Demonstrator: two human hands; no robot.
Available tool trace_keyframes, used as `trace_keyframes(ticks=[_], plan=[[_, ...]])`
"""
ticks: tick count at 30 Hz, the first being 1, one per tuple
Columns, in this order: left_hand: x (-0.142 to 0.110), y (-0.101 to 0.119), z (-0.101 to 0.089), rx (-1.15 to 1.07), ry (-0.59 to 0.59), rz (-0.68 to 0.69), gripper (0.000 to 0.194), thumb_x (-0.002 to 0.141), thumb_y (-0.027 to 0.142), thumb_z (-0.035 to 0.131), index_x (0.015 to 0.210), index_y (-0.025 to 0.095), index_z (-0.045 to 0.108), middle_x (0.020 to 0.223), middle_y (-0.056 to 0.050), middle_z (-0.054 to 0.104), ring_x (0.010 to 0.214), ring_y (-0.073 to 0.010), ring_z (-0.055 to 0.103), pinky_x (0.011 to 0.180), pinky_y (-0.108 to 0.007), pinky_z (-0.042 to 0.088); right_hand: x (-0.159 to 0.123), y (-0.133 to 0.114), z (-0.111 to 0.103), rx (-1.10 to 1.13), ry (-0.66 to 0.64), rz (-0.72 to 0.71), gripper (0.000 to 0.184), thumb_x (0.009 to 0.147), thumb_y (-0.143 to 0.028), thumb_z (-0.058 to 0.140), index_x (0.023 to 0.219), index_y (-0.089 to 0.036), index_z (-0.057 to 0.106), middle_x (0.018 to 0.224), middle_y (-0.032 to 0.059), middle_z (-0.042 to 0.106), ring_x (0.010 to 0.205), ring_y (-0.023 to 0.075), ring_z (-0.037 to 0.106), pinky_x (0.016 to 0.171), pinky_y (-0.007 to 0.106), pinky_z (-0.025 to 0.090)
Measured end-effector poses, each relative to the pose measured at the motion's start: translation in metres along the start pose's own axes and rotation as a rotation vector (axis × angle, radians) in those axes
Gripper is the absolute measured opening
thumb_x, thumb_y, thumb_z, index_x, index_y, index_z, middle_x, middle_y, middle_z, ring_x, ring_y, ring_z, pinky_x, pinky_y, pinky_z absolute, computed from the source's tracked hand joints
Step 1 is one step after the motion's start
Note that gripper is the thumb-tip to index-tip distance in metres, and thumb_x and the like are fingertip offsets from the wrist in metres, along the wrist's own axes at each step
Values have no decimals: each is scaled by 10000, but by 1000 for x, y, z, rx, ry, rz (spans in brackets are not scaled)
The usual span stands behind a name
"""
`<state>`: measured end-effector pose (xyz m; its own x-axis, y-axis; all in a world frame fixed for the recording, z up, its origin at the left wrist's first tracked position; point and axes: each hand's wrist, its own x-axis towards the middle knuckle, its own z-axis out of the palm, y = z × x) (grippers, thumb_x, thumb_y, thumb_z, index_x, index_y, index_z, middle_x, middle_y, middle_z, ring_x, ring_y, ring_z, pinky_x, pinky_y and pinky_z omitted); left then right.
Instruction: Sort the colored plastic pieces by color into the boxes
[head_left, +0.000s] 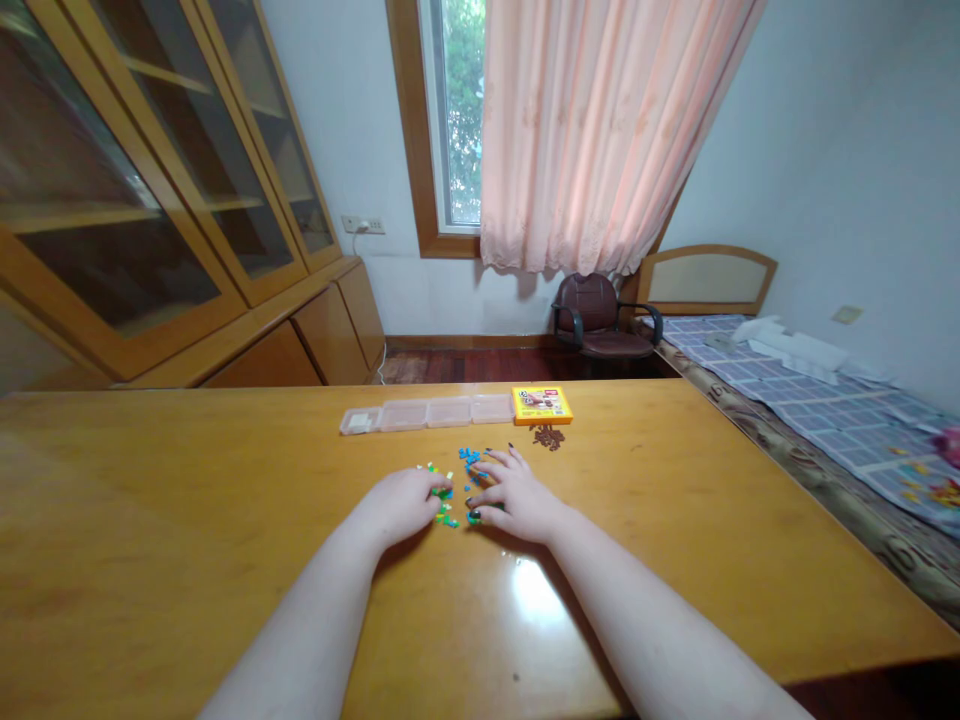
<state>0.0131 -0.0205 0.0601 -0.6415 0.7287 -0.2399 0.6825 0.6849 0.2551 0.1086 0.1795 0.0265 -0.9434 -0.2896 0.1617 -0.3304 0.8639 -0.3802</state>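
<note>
Small mixed pieces, green, yellow and white, that look like toy building bricks lie on the wooden table between my hands. My left hand rests at their left side, its fingertips down among them and a gap between thumb and fingers. Just beyond is a loose group of blue bricks. Over the right side of these spreads my right hand, palm down, fingers apart and fingertips on or close to the bricks. A few bricks are partly hidden under both hands. Neither hand shows anything gripped.
A row of clear plastic trays stands along the table's far edge, beside a yellow box. A heap of brown pieces lies before the box. Beyond are a chair, a bed and a glass-fronted cabinet.
</note>
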Motion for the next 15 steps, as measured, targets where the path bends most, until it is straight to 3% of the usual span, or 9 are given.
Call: trace_keyframes(ticks=[5, 10, 15], plan=[[-1, 0, 4, -20, -67, 16, 420, 762, 197, 468, 1126, 307, 645, 1125, -27, 668, 1019, -218, 611, 877, -303, 445, 0, 5, 0, 2, 130, 29, 249, 848, -362, 546, 1044, -295, 685, 1281, 38, 532, 1263, 244, 334, 1071, 499, 178], [2, 6, 9, -9, -49, 36, 479, 774, 204, 462, 1226, 320, 568, 1198, -35, 628, 1054, -237, 595, 906, -345, 438, -2, 4, -1, 36, 34, -137, 204, 825, -449, 574, 895, -331, 724, 1309, -18, 516, 1260, 240, 341, 1081, 503, 135], [-2, 11, 4, -13, -13, 47, 502, 758, 181, 451, 1227, 316, 567, 1209, -22, 622, 1057, -226, 591, 910, -326, 431, -2, 0, 1, 11, -9, -63, 343, 809, -516, 566, 1089, -340, 658, 1375, 26, 444, 1293, 271, 290, 1071, 530, 135]])
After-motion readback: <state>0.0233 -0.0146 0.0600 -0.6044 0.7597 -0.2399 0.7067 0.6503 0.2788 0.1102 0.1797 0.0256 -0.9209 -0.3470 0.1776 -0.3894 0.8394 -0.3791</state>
